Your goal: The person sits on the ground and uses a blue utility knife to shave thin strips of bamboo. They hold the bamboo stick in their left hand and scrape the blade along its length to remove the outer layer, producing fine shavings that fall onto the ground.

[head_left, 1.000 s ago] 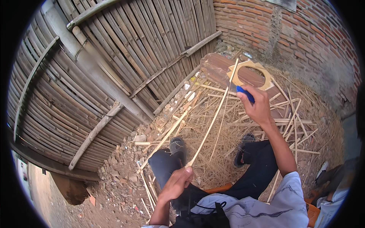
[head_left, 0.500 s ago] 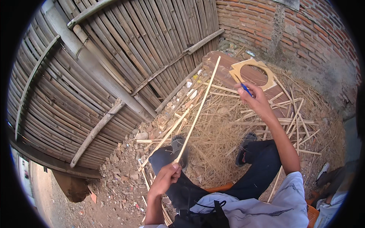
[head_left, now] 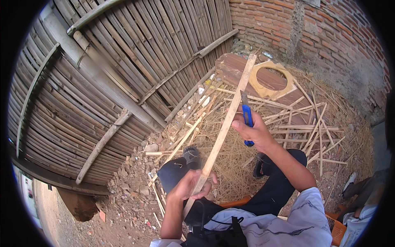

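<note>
My left hand (head_left: 188, 186) is closed round the lower part of a long, flat pale strip of bamboo or wood (head_left: 221, 138). The strip slants up and away to the right, its broad face toward me. In my right hand (head_left: 256, 131) is a blue utility knife (head_left: 247, 116), its blade pointing away from me. That blade lies at the strip's right edge, by a small notch or step in the strip; whether it cuts in, I cannot tell. My right thumb is close to the strip's edge.
A yellowish ring-shaped piece (head_left: 290, 87) with a jagged outer edge lies on a brown board (head_left: 230, 68). Loose strips (head_left: 321, 127) and thin shavings (head_left: 234, 158) cover the ground. A bamboo wall (head_left: 123, 61) and a brick wall (head_left: 271, 20) stand behind; another person (head_left: 364, 193) is at right.
The strip has turned from its narrow edge to its broad face, and its far end has shifted right. My right hand with the knife has come nearer, down and left, to the strip.
</note>
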The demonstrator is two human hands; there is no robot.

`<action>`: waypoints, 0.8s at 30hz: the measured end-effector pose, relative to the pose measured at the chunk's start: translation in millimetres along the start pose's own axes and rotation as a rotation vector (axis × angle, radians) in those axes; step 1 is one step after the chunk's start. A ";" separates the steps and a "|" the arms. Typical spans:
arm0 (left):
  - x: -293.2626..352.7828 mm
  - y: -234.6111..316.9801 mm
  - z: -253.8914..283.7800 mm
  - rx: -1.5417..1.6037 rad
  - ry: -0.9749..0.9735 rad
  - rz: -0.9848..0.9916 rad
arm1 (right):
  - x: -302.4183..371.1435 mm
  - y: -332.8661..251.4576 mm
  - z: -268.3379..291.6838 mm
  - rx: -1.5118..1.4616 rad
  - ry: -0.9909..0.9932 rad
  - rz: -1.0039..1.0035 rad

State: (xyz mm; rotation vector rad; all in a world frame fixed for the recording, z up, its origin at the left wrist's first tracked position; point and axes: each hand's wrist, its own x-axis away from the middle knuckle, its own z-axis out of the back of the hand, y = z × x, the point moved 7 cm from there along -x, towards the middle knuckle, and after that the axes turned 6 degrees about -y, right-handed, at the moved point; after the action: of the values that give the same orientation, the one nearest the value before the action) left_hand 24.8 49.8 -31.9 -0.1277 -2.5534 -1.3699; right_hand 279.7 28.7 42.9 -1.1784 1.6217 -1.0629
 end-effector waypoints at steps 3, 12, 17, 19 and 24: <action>-2.7 -2.2 2.2 -0.006 -0.012 0.027 | 0.4 -4.1 -3.0 -0.049 -0.067 -0.020; -1.4 28.0 -16.3 -0.412 0.428 -0.245 | 5.1 -6.8 10.8 0.001 0.036 0.019; 3.2 21.4 -6.1 -0.519 0.548 -0.292 | 6.0 -9.0 8.8 -0.041 0.050 0.019; 3.3 30.7 -14.7 -0.576 0.577 -0.311 | 7.0 -10.3 10.5 -0.028 0.073 0.029; 3.5 38.8 -30.3 -0.615 0.589 -0.237 | 7.5 -12.6 19.9 0.008 0.153 0.040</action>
State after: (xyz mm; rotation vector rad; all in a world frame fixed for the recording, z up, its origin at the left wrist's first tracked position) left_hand 33.9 46.1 16.4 0.4233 -1.6563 -1.8935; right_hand 300.2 16.0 48.1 -1.0764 1.7490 -1.1562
